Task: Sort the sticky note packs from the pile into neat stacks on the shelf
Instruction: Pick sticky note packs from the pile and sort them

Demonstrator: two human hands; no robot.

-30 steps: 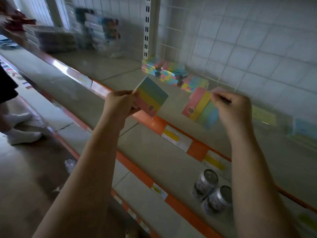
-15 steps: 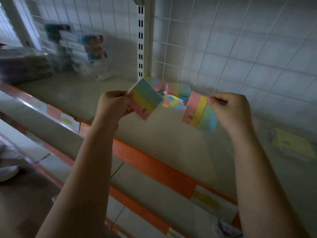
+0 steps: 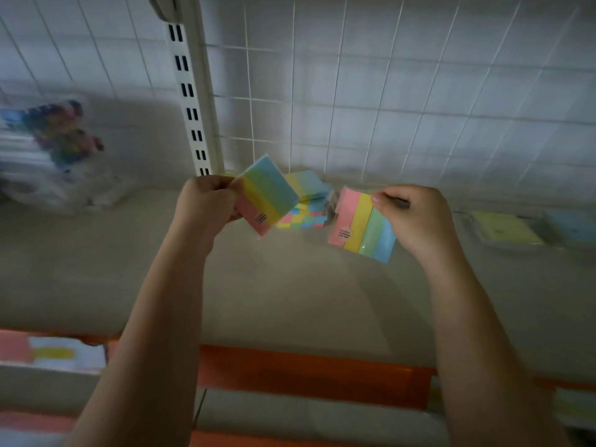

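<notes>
My left hand point(image 3: 206, 201) grips a striped sticky note pack point(image 3: 269, 193) by its left edge, held tilted above the shelf. My right hand point(image 3: 416, 217) pinches a second pack point(image 3: 362, 227) with pink, yellow, green and blue stripes at its top right corner. Between and behind the two packs, a stack of multicoloured sticky note packs point(image 3: 308, 201) sits on the shelf point(image 3: 290, 295) against the back wall.
A white slotted upright point(image 3: 190, 95) and wire grid back point(image 3: 387, 91) stand behind. Blurred bagged stationery point(image 3: 54, 150) lies at the left. Yellow point(image 3: 506, 232) and blue point(image 3: 571, 225) flat packs lie at the right. The orange shelf edge point(image 3: 309, 372) runs along the front.
The view has swung up and in toward the shelf. Both hands, each still holding its pack, have moved nearer the stack at the back wall.
</notes>
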